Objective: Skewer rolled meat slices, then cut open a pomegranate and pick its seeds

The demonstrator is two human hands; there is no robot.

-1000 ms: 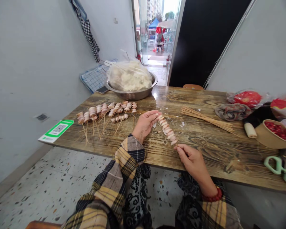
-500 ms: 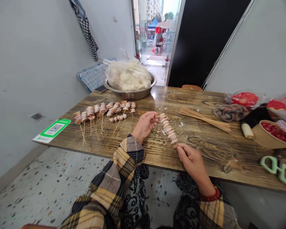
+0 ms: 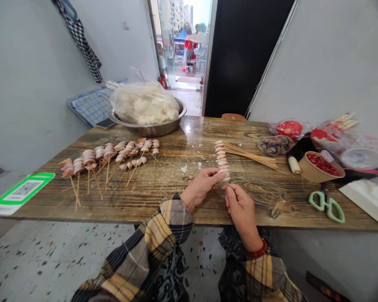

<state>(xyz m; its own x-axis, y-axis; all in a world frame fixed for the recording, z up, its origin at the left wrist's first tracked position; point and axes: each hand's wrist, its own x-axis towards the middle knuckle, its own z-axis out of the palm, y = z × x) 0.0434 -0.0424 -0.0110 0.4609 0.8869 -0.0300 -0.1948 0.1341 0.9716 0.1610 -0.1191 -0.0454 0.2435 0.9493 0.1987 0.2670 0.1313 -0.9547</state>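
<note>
A skewer (image 3: 221, 157) threaded with pinkish-white pieces that look like garlic cloves points away from me over the table. My left hand (image 3: 200, 187) pinches the cloves near its lower end between thumb and fingers. Just below, my right hand (image 3: 241, 205) is closed on the bare end of the stick, which its fingers mostly hide. Several finished-looking skewers (image 3: 88, 157) of the same cloves lie side by side on the left, their sticks toward me. Behind the held skewer rests a bundle of bare bamboo sticks (image 3: 252, 155).
A steel basin (image 3: 151, 131) holding a bag of pale, lumpy stuff stands at the back left. Green-handled scissors (image 3: 327, 206), a tub of red berries (image 3: 315, 172) and plastic bags sit on the right. A QR-code card (image 3: 20, 193) lies at the table's left corner.
My left hand has moved from the skewer's far tip down to its lower cloves. The skewer now points more straight away from me. The view has turned right.
</note>
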